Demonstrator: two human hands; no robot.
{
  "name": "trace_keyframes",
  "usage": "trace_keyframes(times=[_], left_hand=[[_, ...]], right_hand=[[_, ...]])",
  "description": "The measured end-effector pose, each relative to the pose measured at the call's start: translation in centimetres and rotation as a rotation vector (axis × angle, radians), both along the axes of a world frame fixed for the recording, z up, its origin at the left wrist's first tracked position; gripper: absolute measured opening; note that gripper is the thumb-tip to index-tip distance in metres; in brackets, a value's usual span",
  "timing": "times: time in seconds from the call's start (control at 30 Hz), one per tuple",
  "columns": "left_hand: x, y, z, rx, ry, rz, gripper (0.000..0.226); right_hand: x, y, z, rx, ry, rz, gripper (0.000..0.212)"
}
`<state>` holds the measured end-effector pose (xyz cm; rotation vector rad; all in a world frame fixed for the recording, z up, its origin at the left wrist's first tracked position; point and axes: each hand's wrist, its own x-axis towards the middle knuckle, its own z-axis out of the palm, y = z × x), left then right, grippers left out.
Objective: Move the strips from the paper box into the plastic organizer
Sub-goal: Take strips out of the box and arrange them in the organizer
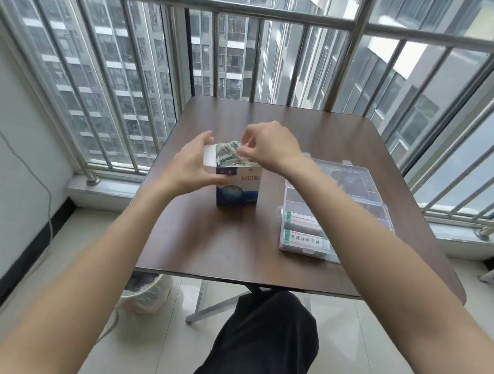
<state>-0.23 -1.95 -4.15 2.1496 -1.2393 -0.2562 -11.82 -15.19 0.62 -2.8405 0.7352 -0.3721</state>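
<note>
Near the centre of the frame a blue-and-white paper box stands upright on the brown table, its top open and crammed with strips. The left hand grips the box's left side, thumb across its front and fingers by the raised white flap. The right hand hovers over the opening, fingertips curled and pinching at the strips. Right of centre, well apart from the box, lies the open plastic organizer, already holding strips in its nearest compartments.
</note>
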Motion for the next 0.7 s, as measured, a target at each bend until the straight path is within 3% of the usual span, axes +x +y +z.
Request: trace_keyframes(times=[0.1,0.33,0.43,0.5,0.57,0.7], left_hand=[[-0.3,-0.2,-0.4,-0.061,0.026,0.036,0.079],[0.3,0.1,-1.0,-0.113,0.08,0.025,0.074],[0.0,-0.2,-1.0,-0.122,0.089,0.026,0.076],[-0.1,-0.3,-1.0,-0.119,0.095,0.02,0.077],[-0.2,-0.4,-0.9,-0.113,0.09,0.016,0.078],[-0.2,-0.3,-0.8,-0.108,0.089,0.016,0.076]], right_hand=[[2.5,0.3,-0.6,-0.133,0.136,-0.025,0.041],[1.5,-0.8,-0.8,0.117,-0.087,0.16,0.012],[0.2,-1.5,-0.3,0.233,-0.025,0.139,0.038],[-0.2,-1.8,0.1,0.265,-0.01,0.143,0.038],[-0.2,-1.8,0.6,0.218,-0.033,0.129,0.026],[0.9,-1.4,0.5,-0.058,0.009,0.081,0.03]])
